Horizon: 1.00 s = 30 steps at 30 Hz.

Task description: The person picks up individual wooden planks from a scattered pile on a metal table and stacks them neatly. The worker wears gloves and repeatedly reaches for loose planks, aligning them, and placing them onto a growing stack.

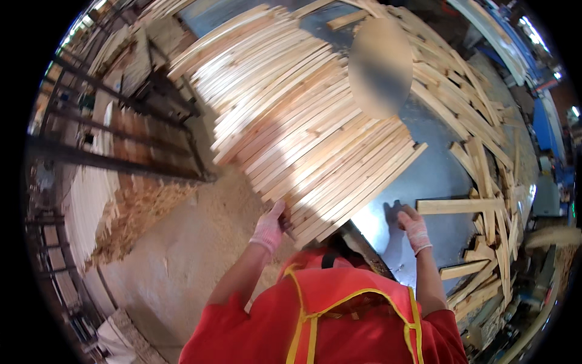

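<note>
Slats (303, 127) are lying stacked, long axes running up-left from the left hand (268, 229), which is gripping their near ends. Right hand (414, 228) is resting open on the metal table (424, 176), apart.

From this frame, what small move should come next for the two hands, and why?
Probably the right hand closes on the loose slat at its fingertips: the left hand already steadies the stacked slats, and the right is open on the metal table.

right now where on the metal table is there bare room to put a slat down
The bare patch of the metal table lies between the big stack of slats and the loose slats along the right rim, ahead of the right hand. The left hand touches the stack's near edge; that side is crowded.
</note>
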Each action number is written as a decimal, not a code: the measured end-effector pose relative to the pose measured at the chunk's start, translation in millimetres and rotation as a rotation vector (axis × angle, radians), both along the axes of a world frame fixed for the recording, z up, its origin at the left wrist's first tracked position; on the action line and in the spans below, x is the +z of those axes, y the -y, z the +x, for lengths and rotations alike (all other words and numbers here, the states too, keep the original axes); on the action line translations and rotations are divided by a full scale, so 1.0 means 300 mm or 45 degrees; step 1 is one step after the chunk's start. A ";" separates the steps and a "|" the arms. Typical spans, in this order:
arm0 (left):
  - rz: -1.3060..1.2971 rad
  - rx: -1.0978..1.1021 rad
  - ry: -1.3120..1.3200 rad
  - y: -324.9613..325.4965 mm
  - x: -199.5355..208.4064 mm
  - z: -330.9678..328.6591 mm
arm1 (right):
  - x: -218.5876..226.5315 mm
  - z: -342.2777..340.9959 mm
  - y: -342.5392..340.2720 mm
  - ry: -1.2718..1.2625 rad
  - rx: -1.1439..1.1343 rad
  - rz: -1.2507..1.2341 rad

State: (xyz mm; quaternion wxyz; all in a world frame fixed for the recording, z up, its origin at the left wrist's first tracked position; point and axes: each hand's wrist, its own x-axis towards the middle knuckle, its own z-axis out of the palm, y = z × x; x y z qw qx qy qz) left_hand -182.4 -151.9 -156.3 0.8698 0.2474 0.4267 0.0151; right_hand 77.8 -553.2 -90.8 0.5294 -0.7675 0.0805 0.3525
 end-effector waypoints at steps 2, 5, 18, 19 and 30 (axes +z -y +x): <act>0.201 0.044 -0.218 0.048 0.293 0.081 | -0.052 0.097 0.187 0.315 -0.246 -0.108; 0.500 -0.223 -0.279 -0.024 0.372 0.027 | -0.131 0.235 0.401 0.659 -0.663 -0.419; 1.035 -1.731 0.149 -0.096 0.546 0.755 | -0.081 0.451 0.234 0.601 -1.344 -0.144; 1.273 -1.907 -0.023 -0.020 0.567 0.813 | -0.103 0.404 0.231 0.622 -1.299 -0.015; 2.864 -1.467 -0.189 -0.376 0.491 0.551 | 0.023 -0.012 -0.358 -0.043 0.647 -0.329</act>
